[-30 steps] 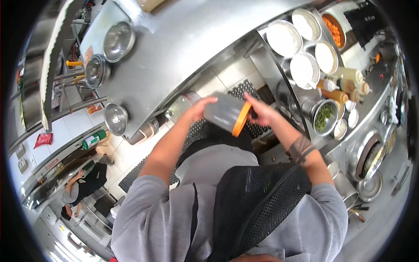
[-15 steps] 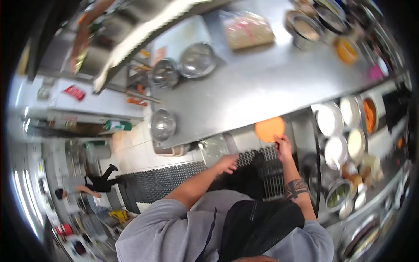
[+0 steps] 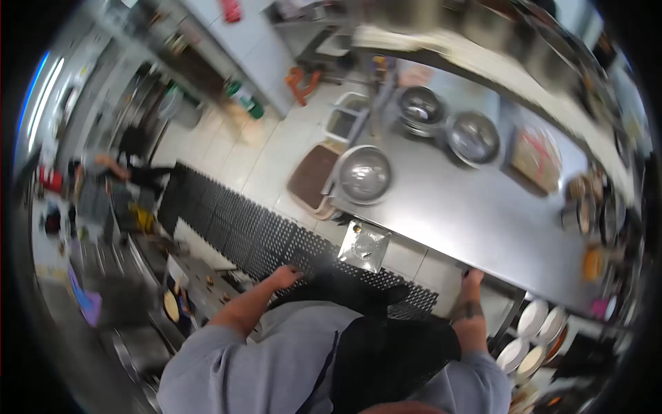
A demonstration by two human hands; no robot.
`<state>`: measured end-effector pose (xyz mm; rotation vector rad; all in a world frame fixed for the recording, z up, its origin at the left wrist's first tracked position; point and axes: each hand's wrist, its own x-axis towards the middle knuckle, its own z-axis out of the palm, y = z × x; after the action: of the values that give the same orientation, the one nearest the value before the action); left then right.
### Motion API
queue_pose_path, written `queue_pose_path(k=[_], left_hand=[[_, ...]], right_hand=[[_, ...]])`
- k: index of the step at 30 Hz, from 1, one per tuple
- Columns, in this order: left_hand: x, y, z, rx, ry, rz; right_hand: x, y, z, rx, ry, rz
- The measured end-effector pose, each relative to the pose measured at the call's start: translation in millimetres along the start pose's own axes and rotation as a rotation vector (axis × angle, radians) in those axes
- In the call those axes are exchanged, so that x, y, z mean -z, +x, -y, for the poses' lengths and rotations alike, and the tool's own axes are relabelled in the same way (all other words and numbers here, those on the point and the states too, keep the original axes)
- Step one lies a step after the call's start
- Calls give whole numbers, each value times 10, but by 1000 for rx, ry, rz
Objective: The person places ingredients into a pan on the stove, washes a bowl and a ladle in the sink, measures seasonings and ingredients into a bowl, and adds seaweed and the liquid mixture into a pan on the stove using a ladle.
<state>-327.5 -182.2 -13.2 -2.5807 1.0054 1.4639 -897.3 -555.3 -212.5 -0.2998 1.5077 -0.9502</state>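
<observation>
My left hand (image 3: 284, 276) is over the black rubber floor mat (image 3: 234, 214), its fingers curled in and no object showing in it. My right hand (image 3: 473, 277) is at the near edge of the steel table (image 3: 483, 214), its fingers closed. Something small and dark shows at those fingers, but I cannot make out what it is. The orange disc from the earlier frame is out of sight. On the floor between my hands lies a square metal drain cover (image 3: 365, 245).
Steel bowls (image 3: 365, 174) and a plastic-wrapped package (image 3: 536, 159) sit on the table. A brown-topped bin (image 3: 317, 178) stands by its left corner. White round containers (image 3: 532, 319) are at the right. Another person (image 3: 103, 172) is far left, beyond a counter (image 3: 207, 279).
My view has turned leftward. The orange disc, held in my right hand before, no longer shows. My right hand is now at the table edge; my left hand's fingers have curled in.
</observation>
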Motion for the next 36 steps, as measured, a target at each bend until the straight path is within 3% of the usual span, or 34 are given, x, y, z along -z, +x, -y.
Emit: queue_pose_path(k=[1,3,5,7,11,13,15,17,19,22,27,29,32,33,34,36], left_hand=[[47,-15,149,36,17,-18],[52,66,497,1,-4,-6],[99,201,834,-51,-3,5],[268,457,1128,-242,40,61],[739,1319,1832,-272,4,11],[876,2066,2368,-429,122,-32],[1631,1898,2627,-279,-103,-178],[2456,1679,2916,-175,-299,-71],[2934,1601,3363,-283,-379,-443],[3701,1277,3864,-80,-582,-517],[4058,1307,4904,0,-654,-584],[4329,963,5323,-70,-808,-393],[4404,970,6366,5,-743,-570],[4498,858,6654,162,-730,-591],[4346,962,7059,220,-676,-764],[4360,807,7505,449,-843,-921]], right_hand=[[-198,-282,-64,15,-96,-258],[-368,-662,-232,-5,-256,-311],[-625,-1037,-468,-66,-387,-211],[-1190,-1402,-649,-106,-533,-53],[-2617,-2124,-911,-115,-847,239],[-3408,-2489,-1013,-102,-991,361],[-4188,-2757,-1092,-82,-1103,463],[-4953,-2962,-1184,-49,-1186,539],[-5626,-3143,-1330,-33,-1265,599],[-6565,-3315,-1570,1,-1375,668],[-8033,-3639,-2379,-28,-1523,751],[-8571,-3746,-2793,-60,-1576,779],[-9456,-3883,-3429,-97,-1666,830],[-9794,-3940,-3642,-105,-1695,860],[-10210,-4069,-3910,-113,-1711,899],[-11017,-4359,-4379,-113,-1745,975]])
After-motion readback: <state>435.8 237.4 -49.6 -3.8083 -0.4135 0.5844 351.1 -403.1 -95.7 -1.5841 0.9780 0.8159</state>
